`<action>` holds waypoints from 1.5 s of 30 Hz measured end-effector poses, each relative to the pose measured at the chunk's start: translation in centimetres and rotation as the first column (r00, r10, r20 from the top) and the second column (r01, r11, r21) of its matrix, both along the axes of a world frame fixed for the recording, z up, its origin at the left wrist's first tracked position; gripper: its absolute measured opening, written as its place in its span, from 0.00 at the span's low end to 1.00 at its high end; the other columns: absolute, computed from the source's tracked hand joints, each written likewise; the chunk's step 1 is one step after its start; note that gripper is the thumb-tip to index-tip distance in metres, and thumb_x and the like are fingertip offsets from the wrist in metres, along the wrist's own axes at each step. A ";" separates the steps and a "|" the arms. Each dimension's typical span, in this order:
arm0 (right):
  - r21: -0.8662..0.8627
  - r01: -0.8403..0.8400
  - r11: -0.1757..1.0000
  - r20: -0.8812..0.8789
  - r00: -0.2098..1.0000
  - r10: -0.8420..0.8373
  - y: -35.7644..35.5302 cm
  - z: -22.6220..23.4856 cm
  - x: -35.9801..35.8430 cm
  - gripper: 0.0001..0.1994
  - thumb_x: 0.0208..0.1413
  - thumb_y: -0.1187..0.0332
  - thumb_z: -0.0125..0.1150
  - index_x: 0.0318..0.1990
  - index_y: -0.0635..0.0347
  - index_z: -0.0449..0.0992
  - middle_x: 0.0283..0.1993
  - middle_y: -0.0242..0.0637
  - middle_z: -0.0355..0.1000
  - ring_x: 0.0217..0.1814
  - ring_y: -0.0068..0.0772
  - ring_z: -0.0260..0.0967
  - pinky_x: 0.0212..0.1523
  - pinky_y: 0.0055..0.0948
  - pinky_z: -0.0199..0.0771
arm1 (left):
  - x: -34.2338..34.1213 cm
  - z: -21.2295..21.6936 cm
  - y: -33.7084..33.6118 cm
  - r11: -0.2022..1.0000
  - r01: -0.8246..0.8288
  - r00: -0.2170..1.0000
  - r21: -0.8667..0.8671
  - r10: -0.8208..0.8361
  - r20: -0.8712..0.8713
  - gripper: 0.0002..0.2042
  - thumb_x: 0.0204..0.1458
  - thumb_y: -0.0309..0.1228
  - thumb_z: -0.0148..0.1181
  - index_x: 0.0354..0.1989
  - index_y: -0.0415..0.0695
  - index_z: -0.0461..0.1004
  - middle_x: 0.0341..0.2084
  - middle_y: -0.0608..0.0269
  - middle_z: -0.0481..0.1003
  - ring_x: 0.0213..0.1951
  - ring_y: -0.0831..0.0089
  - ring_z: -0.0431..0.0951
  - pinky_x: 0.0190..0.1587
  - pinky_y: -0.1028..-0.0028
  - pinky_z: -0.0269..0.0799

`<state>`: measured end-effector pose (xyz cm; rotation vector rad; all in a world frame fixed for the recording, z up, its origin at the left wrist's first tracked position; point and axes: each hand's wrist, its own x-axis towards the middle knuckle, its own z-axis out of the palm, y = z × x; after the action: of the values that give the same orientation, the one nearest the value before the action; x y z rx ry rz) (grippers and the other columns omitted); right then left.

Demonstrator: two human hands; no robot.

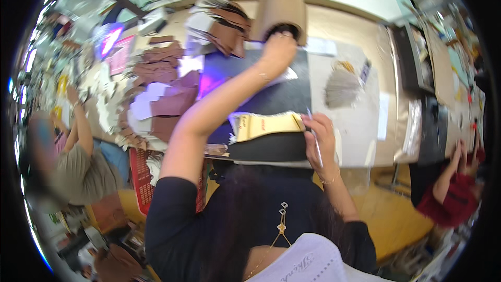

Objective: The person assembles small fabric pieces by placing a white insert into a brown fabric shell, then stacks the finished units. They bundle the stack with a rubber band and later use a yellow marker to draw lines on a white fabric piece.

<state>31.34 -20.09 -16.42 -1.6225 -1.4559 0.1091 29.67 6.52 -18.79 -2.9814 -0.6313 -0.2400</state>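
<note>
My left hand (281, 51) reaches to the dark open end of a brown cylinder (286, 2) lying at the far side of the mat. Its fingertips are hidden in that opening, so what they touch cannot be seen. In my right hand (322, 134) is a slim white pen (317, 149), held between the fingers. The same hand rests at the right end of a yellow template (269, 126) with red and dark markings. Beneath the template, a pale edge shows at its left, over the dark cutting mat (276, 149).
Stacked brown pieces (229, 34) stand left of the cylinder; more brown and white pieces (162, 99) spread leftward. A bundle of grey strips (342, 89) lies at right. A red basket (140, 177) sits below the table's left edge. People work on both sides.
</note>
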 end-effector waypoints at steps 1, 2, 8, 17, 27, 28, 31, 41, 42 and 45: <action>0.004 -0.010 1.000 0.006 1.000 0.010 -0.1 0.1 0.0 0.09 0.60 0.69 0.56 0.46 0.60 0.72 0.47 0.43 0.73 0.48 0.48 0.68 0.57 0.47 0.65 | 1.3 -0.2 0.8 0.992 -0.082 0.990 -0.094 0.070 -0.122 0.10 0.54 0.28 0.51 0.35 0.39 0.80 0.40 0.46 0.78 0.42 0.56 0.81 0.42 0.61 0.77; 0.007 -0.007 1.000 -0.011 1.000 0.007 -0.2 0.1 0.1 0.09 0.60 0.69 0.56 0.46 0.60 0.72 0.47 0.43 0.73 0.49 0.48 0.68 0.57 0.47 0.65 | 1.9 -0.3 1.3 0.988 -0.110 0.983 -0.112 0.092 -0.159 0.10 0.52 0.29 0.54 0.34 0.42 0.82 0.37 0.52 0.79 0.39 0.57 0.81 0.39 0.61 0.76; 0.004 -0.038 0.999 -0.142 0.989 0.038 0.6 0.0 0.7 0.10 0.62 0.72 0.53 0.49 0.61 0.73 0.48 0.46 0.73 0.53 0.47 0.69 0.55 0.40 0.67 | 3.6 -0.2 3.5 0.936 -0.167 0.942 -0.309 0.059 -0.330 0.14 0.56 0.30 0.50 0.46 0.42 0.80 0.48 0.50 0.78 0.51 0.57 0.79 0.50 0.58 0.74; 0.031 0.049 0.998 0.349 0.935 -0.056 18.0 2.4 7.0 0.18 0.60 0.72 0.55 0.58 0.57 0.70 0.66 0.50 0.62 0.71 0.55 0.54 0.67 0.44 0.56 | 4.2 -0.7 2.8 0.974 -0.068 0.968 -0.214 0.013 -0.249 0.20 0.58 0.32 0.47 0.58 0.42 0.70 0.61 0.48 0.64 0.63 0.55 0.63 0.63 0.57 0.60; -0.187 0.065 0.980 0.376 0.927 0.010 23.2 0.7 8.6 0.19 0.60 0.69 0.54 0.60 0.58 0.69 0.69 0.49 0.59 0.73 0.59 0.49 0.69 0.41 0.56 | 3.1 -3.5 3.1 0.941 0.247 0.969 0.231 -0.240 -0.062 0.12 0.52 0.29 0.51 0.39 0.46 0.82 0.41 0.53 0.80 0.43 0.56 0.79 0.38 0.62 0.77; -0.208 0.058 0.976 0.366 0.930 0.022 23.3 0.9 8.8 0.19 0.61 0.69 0.54 0.59 0.58 0.69 0.69 0.49 0.59 0.73 0.58 0.50 0.68 0.41 0.56 | 3.0 -2.8 2.5 0.972 0.202 0.969 0.122 -0.180 -0.168 0.12 0.52 0.29 0.52 0.40 0.46 0.82 0.41 0.54 0.80 0.41 0.57 0.80 0.36 0.59 0.77; -0.235 0.016 0.972 0.327 0.943 0.063 23.9 1.5 9.0 0.17 0.63 0.67 0.52 0.57 0.62 0.70 0.63 0.49 0.65 0.68 0.58 0.57 0.64 0.43 0.61 | 0.8 -1.0 0.7 0.983 0.170 0.962 0.071 -0.149 -0.229 0.09 0.51 0.30 0.54 0.35 0.44 0.80 0.31 0.58 0.80 0.32 0.60 0.81 0.28 0.58 0.76; -0.242 -0.022 0.970 0.157 0.986 0.061 23.6 2.6 9.3 0.18 0.63 0.64 0.53 0.56 0.65 0.70 0.52 0.49 0.73 0.63 0.61 0.62 0.56 0.45 0.68 | -5.2 2.5 -1.6 0.879 0.154 0.904 0.452 -0.310 0.293 0.07 0.43 0.31 0.55 0.27 0.40 0.72 0.19 0.65 0.70 0.32 0.71 0.71 0.25 0.74 0.66; -0.252 -0.018 0.968 0.138 0.989 0.054 23.6 2.6 9.2 0.18 0.63 0.64 0.53 0.55 0.64 0.71 0.52 0.49 0.73 0.63 0.61 0.63 0.56 0.45 0.69 | -5.6 3.1 -1.7 0.891 0.148 0.891 0.429 -0.309 0.334 0.06 0.43 0.30 0.56 0.26 0.41 0.71 0.19 0.64 0.70 0.31 0.70 0.72 0.25 0.74 0.67; -0.188 0.016 0.982 0.255 0.966 0.033 23.6 2.3 9.2 0.18 0.63 0.62 0.53 0.54 0.65 0.71 0.49 0.49 0.75 0.62 0.60 0.64 0.56 0.45 0.70 | -6.8 4.9 -2.6 0.960 0.057 0.923 0.275 -0.156 0.353 0.07 0.45 0.28 0.56 0.32 0.42 0.70 0.23 0.62 0.72 0.22 0.70 0.77 0.22 0.72 0.72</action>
<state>40.56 3.48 -14.15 -1.8379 -1.6920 0.0432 22.91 3.93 -13.93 -2.7321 -0.4218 -0.8433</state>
